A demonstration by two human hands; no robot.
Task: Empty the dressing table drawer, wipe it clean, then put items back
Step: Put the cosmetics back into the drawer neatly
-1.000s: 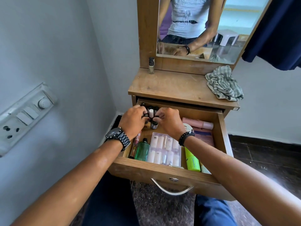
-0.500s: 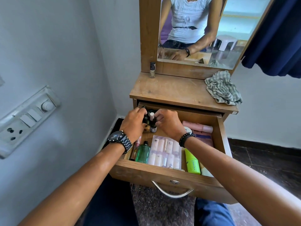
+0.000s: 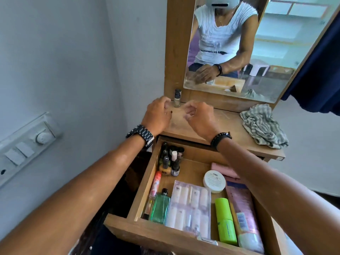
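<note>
The wooden drawer [image 3: 147, 234] of the dressing table is pulled out and full. It holds a cluster of small nail-polish bottles [image 3: 170, 161] at the back left, a green glass bottle [image 3: 160, 207], a clear pack of small tubes [image 3: 189, 205], a white round jar [image 3: 214, 181], a lime-green tube [image 3: 225, 221] and a pink tube [image 3: 244, 208]. Both hands hover over the tabletop [image 3: 217, 124]. My left hand [image 3: 158, 115] has curled fingers beside a small upright bottle [image 3: 177, 98]; its palm side is hidden. My right hand [image 3: 199, 115] has loosely curled fingers with nothing seen in them.
A striped grey cloth [image 3: 263, 126] lies crumpled on the right of the tabletop. The mirror [image 3: 239, 43] rises behind it. A wall with a switch panel [image 3: 27, 146] stands close on the left, and a dark curtain [image 3: 316, 70] hangs at the right.
Both hands have lifted out of the drawer's back-left bottle cluster and moved up over the tabletop near the small upright bottle. The view has tilted closer over the drawer.
</note>
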